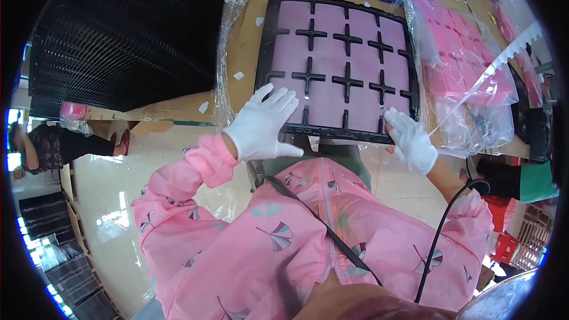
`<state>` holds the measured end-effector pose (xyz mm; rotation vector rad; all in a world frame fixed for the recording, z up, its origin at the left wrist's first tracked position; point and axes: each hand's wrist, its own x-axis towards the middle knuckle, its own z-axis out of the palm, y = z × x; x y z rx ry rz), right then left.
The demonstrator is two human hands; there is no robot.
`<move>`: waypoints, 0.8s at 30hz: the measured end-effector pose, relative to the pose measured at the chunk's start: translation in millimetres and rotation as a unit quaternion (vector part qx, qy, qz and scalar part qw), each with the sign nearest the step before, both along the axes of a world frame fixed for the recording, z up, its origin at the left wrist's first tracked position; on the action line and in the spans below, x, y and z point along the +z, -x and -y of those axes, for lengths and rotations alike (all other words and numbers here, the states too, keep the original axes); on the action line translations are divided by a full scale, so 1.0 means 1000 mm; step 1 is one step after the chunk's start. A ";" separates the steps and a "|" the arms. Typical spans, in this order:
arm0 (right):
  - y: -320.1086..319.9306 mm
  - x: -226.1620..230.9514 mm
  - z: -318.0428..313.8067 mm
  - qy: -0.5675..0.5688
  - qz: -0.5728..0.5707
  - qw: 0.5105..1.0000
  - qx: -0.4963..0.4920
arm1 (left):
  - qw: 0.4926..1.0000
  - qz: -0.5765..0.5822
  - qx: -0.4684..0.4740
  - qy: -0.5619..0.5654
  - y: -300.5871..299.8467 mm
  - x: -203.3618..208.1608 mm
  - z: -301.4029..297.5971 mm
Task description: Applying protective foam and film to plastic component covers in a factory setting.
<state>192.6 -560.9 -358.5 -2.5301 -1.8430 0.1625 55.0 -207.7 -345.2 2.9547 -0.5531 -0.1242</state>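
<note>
The black frame was laid at twelve o'clock. At its seven-o'clock corner the left hand was spread, unclosed; whether the right hand, at five, was clamped could not be told. Stiff lightness was suggested; since the pink sheet looked soft, a hold by opposite rims seemed advised.

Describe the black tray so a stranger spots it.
On the brown table, look right of the big black slotted panel and left of the bagged pink sheets. The black tray lies there; unlike either, black crosses overlie its purple sheet.
</note>
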 end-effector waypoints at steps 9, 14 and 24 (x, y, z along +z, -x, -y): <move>0.001 0.003 -0.004 -0.009 -0.009 1.000 -0.016 | 1.000 -0.020 -0.001 0.013 -0.001 0.004 0.005; 0.001 0.007 -0.001 -0.010 0.016 1.000 -0.025 | 1.000 0.002 0.011 -0.001 0.010 0.001 0.004; -0.124 -0.010 -0.099 -0.178 0.116 0.956 -0.203 | 0.983 0.061 0.170 -0.032 -0.138 -0.003 -0.022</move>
